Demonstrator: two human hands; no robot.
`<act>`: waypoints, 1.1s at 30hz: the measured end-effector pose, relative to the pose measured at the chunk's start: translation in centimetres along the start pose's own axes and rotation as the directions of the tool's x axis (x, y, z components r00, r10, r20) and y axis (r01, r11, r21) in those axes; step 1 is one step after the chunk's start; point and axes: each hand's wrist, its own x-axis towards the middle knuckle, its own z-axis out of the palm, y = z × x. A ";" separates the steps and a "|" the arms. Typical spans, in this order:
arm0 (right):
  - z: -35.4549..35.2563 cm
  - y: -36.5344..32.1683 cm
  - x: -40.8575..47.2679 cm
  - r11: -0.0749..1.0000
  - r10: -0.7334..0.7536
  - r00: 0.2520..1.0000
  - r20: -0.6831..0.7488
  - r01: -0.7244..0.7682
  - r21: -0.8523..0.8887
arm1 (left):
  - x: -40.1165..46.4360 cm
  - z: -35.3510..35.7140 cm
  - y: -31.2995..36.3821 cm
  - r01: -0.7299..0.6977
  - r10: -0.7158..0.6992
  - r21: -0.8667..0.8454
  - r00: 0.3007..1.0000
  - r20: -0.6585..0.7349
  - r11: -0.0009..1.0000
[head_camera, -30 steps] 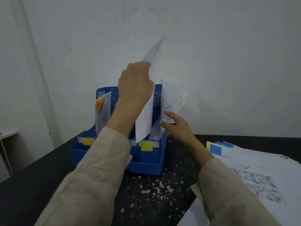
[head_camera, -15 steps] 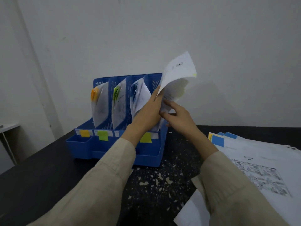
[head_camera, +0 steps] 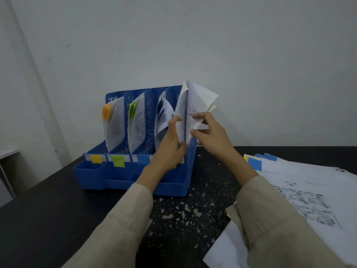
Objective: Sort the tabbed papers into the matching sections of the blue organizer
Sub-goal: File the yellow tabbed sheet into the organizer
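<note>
Head view: the blue organizer [head_camera: 135, 176] stands on the dark surface [head_camera: 48, 209] against the pale wall [head_camera: 212, 45], and everything else is placed from it. It has four upright sections. The section at its left end holds papers with orange tabs [head_camera: 106, 111]; the next holds papers with green tabs [head_camera: 133, 110]; the third holds papers with dark blue tabs [head_camera: 161, 111]. Along its front ledge sit coloured labels: a yellow label [head_camera: 96, 158] below the first section, a green label [head_camera: 119, 161] below the second, a blue label [head_camera: 144, 159] below the third. The label below the fourth is mostly hidden by the left wrist.

At the organizer's right end, a bundle of white sheets [head_camera: 195, 101] stands in the fourth section, its top fanned open above the rim. The left hand [head_camera: 171, 144] grips the near edge of this bundle, fingers [head_camera: 174, 120] curled round the sheets. The right hand [head_camera: 211, 135], just right of the organizer, pinches the bundle's right side, with its thumb on the lower edge.

Well to the right of the organizer lies a loose stack of printed papers [head_camera: 309, 190] on the surface, with blue tabs [head_camera: 255, 163] showing at the end nearest the organizer. In front of the organizer the surface is flecked with pale chips [head_camera: 185, 207]. Both arms wear beige sleeves [head_camera: 119, 229].
</note>
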 end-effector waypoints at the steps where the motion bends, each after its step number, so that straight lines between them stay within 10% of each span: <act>1: 0.0 0.0 0.0 1.000 -0.021 1.000 -0.010 0.021 -0.005 | 0.0 0.1 0.1 -0.032 0.031 -0.014 0.997 -0.074 0.999; 8: 0.1 0.1 0.0 0.996 -0.088 0.993 -0.074 0.090 0.020 | 0.4 0.9 0.8 -0.071 0.059 -0.032 0.956 -0.287 0.997; 21: 0.1 -0.1 -0.2 0.993 -0.103 0.993 -0.052 0.106 0.055 | 1.0 0.9 -0.4 0.189 -0.241 -0.284 0.957 -0.161 0.940; 33: 0.4 -0.1 -0.3 0.989 -0.144 0.990 0.005 0.144 -0.033 | 6.3 -1.5 3.2 0.158 -0.209 -0.239 0.955 -0.209 0.958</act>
